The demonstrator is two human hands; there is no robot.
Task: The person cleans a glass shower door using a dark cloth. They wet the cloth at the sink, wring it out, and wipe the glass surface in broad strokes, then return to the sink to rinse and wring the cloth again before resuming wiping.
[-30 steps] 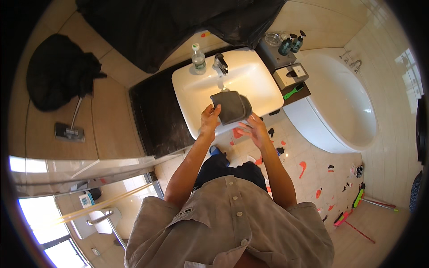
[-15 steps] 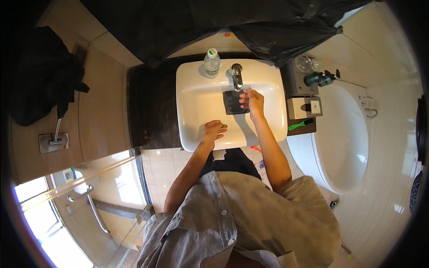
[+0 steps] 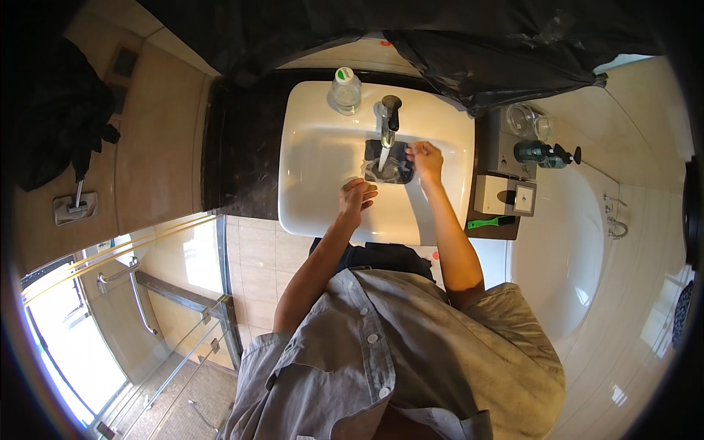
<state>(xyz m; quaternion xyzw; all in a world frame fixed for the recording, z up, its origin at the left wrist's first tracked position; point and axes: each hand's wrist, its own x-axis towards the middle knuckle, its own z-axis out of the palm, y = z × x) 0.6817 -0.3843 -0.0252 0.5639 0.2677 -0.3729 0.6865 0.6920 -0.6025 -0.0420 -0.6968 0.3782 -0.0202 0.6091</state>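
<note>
A dark, flat, square piece (image 3: 375,152) lies on the floor of the white washbasin (image 3: 312,183); I cannot make out its material. Water runs from the chrome faucet (image 3: 391,110) onto it and splashes in a ring. My left hand (image 3: 357,200) hovers over the basin by the piece's near left corner, fingers apart and holding nothing visible. Beside its right edge is my right hand (image 3: 427,163), fingers loosely curled and apart, with nothing visible in them. A clear plastic bottle (image 3: 346,94) with a white and green cap stands on the basin's back left rim.
Right of the basin, a dark counter bears a green-handled brush (image 3: 488,222), a tissue box (image 3: 495,194), glass jars (image 3: 522,121) and dark green pump bottles (image 3: 535,152). Beyond is a white bathtub (image 3: 561,249). Black sheeting (image 3: 513,66) hangs behind the basin.
Water now flows from the faucet, where none ran before. My right hand has moved away from the spout, slightly right and nearer. My left hand has shifted up toward the dark piece.
</note>
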